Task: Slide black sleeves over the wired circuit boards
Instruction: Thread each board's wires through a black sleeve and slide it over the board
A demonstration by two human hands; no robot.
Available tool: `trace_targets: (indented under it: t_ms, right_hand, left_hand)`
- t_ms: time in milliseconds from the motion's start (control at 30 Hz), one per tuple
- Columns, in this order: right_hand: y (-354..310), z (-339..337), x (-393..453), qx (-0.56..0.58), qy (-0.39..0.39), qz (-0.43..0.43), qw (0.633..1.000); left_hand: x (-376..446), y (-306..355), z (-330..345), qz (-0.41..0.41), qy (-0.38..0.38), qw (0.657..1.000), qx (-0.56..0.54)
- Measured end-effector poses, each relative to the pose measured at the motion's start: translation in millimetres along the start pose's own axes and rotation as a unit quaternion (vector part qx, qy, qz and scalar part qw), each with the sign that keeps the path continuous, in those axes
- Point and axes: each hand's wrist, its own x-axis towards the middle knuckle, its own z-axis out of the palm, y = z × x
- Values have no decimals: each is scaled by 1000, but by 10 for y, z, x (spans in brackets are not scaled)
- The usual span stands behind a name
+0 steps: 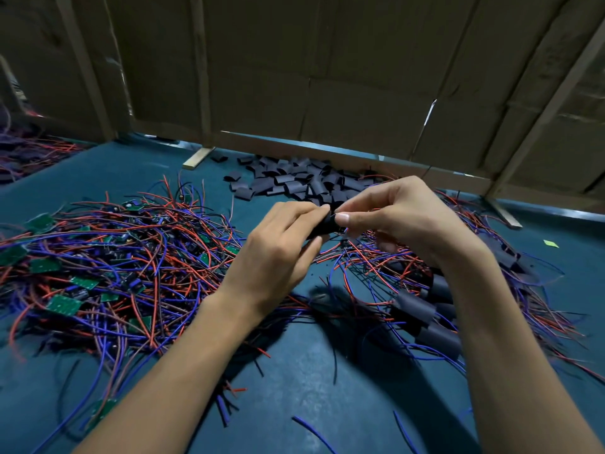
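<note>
Currently both hands, left hand (278, 247) and right hand (406, 221), are pinching one short black tubular sleeve (329, 221) between fingertips. Sleeved boards (425, 309) are lying below the right fingers; many bare green wired boards (64, 304) are waiting left.

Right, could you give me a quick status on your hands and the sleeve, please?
Left hand and right hand both pinching one black sleeve, raised over the table. Board inside not visible. Loose wires beneath; nothing blocking.

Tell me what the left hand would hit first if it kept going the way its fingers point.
Probably the right hand, just past the black sleeve that the left hand grips; depth is unclear.
</note>
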Motion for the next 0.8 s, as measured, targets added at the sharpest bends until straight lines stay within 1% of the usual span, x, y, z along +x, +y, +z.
trace_targets:
  t_ms: [67, 167, 300, 367, 433, 467, 500, 533, 567, 600, 633, 667, 700, 733, 767, 800]
  right_hand:
    - [17, -6, 19, 9, -11, 15, 1000]
    - [15, 39, 34, 31, -9, 29, 999]
    - [-11, 72, 30, 68, 4, 22, 997]
    - [-39, 36, 12, 57, 32, 6, 998]
    - [-54, -75, -36, 25, 81, -20, 996]
    - [-39, -171, -75, 9, 113, -29, 993]
    - [-10, -290, -120, -9, 147, -31, 989]
    - [36, -426, -177, -33, 179, -25, 983]
    - [95, -568, -234, -60, 204, -9, 977]
    - [162, -702, -287, -85, 218, 20, 972]
    - [235, -816, -329, -114, 219, 58, 967]
    - [299, -906, -355, -154, 211, 98, 960]
    - [344, -967, -374, -192, 203, 130, 951]
    - [360, -1004, -392, -215, 207, 149, 943]
    - [350, -1023, -402, -216, 222, 150, 939]
    - [323, -1032, -411, -200, 237, 136, 941]
  left_hand:
    - [-8, 8, 6, 10, 6, 1000, 0]
    - [-3, 54, 15, 15, 6, 1000, 4]
    - [36, 60, -32, 6, 15, 1000, 1]
    - [103, 97, -73, 8, 6, 1000, -25]
    - [191, 94, -114, -18, -14, 998, -63]
    - [224, 52, -124, -46, -32, 997, -59]
    - [239, -32, -131, -75, -71, 994, -31]
    - [234, -145, -123, -108, -139, 984, 20]
    - [221, -262, -102, -152, -229, 957, 89]
    - [203, -358, -74, -203, -325, 911, 154]
    - [168, -432, -49, -240, -399, 863, 197]
    - [136, -495, -32, -255, -429, 840, 213]
    - [116, -553, -16, -259, -419, 846, 205]
    - [105, -594, -9, -262, -392, 862, 184]
    - [103, -623, -12, -266, -374, 872, 169]
    - [115, -634, -19, -274, -371, 873, 159]
